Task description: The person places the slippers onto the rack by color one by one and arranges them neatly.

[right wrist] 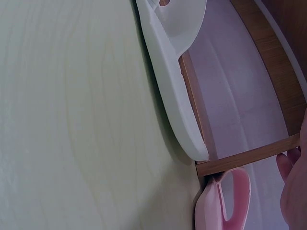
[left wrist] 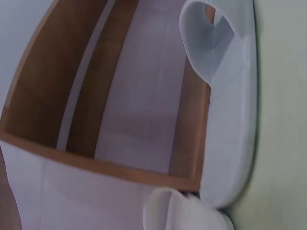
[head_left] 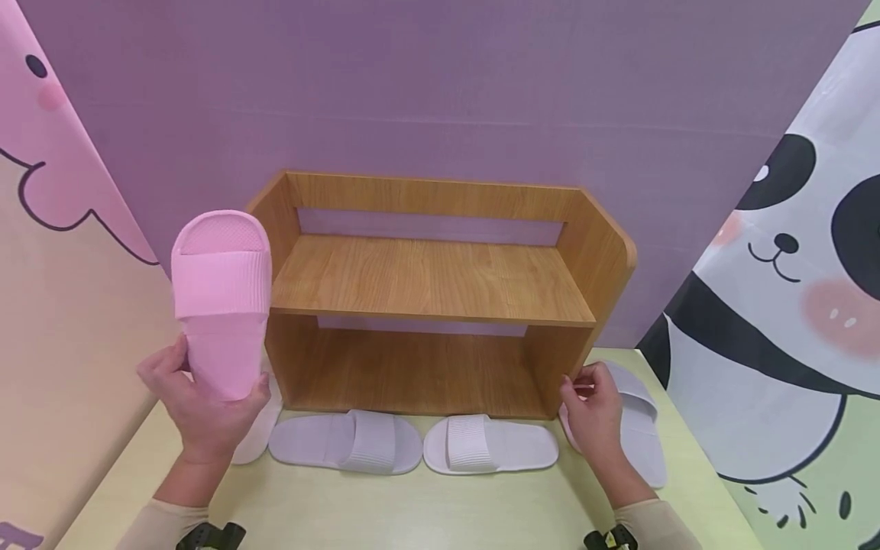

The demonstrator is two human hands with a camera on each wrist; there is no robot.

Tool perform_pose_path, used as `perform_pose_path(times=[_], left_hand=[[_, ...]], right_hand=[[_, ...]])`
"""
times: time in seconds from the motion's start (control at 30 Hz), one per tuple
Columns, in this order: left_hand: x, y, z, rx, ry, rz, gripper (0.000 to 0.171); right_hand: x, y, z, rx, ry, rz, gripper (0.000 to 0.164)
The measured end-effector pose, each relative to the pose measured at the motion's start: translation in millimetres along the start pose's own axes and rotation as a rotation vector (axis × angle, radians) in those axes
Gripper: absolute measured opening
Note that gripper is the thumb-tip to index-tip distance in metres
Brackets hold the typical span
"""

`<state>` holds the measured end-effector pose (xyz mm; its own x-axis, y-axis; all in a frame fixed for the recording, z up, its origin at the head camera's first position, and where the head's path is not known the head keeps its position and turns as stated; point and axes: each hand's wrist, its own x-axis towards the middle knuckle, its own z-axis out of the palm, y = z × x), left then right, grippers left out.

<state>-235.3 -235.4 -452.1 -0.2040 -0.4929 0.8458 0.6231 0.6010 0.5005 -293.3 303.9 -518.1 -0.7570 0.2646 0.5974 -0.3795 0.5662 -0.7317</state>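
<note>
My left hand (head_left: 209, 405) holds a pink slipper (head_left: 223, 283) by its heel, upright with the toe up and the strap facing me. The slipper is raised in front of the left end of a two-tier wooden shelf (head_left: 433, 279). At the shelf's right side panel, my right hand (head_left: 594, 412) grips the lower front edge with curled fingers. In the right wrist view, its fingertips (right wrist: 284, 165) show on the panel's outer side. A pale slipper (head_left: 639, 428) lies behind and beside this hand, partly hidden.
Two pale slippers, one at left (head_left: 344, 443) and one at right (head_left: 509, 447), lie along the shelf's front. Another slipper (head_left: 261, 428) sits behind my left hand, mostly covered. A purple wall (head_left: 440, 84) stands behind the shelf, and a panda-printed panel (head_left: 777, 305) on the right.
</note>
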Motion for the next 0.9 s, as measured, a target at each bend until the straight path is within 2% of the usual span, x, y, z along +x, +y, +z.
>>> perform_pose_path(times=[0.2,0.33,0.57,0.8,0.9], left_hand=[[-2.5,1.8,10.7,-0.002,-0.16,0.016,0.104],[-2.2,5.2,17.7,0.007,-0.261,0.024,0.106],[0.2,12.6,31.0,0.012,-0.332,0.009,0.106],[2.4,22.1,40.9,0.074,-0.425,-0.061,0.105],[3.8,25.3,45.5,0.086,-0.429,-0.052,0.104]], right_hand=[[0,0,0,0.008,-0.003,0.002,0.016],[-1,0,0,0.008,0.0,0.001,0.016],[0,-1,0,0.006,0.0,0.0,0.016],[0,-3,0,0.009,0.0,0.004,0.016],[-1,-2,0,0.008,0.0,0.009,0.015]])
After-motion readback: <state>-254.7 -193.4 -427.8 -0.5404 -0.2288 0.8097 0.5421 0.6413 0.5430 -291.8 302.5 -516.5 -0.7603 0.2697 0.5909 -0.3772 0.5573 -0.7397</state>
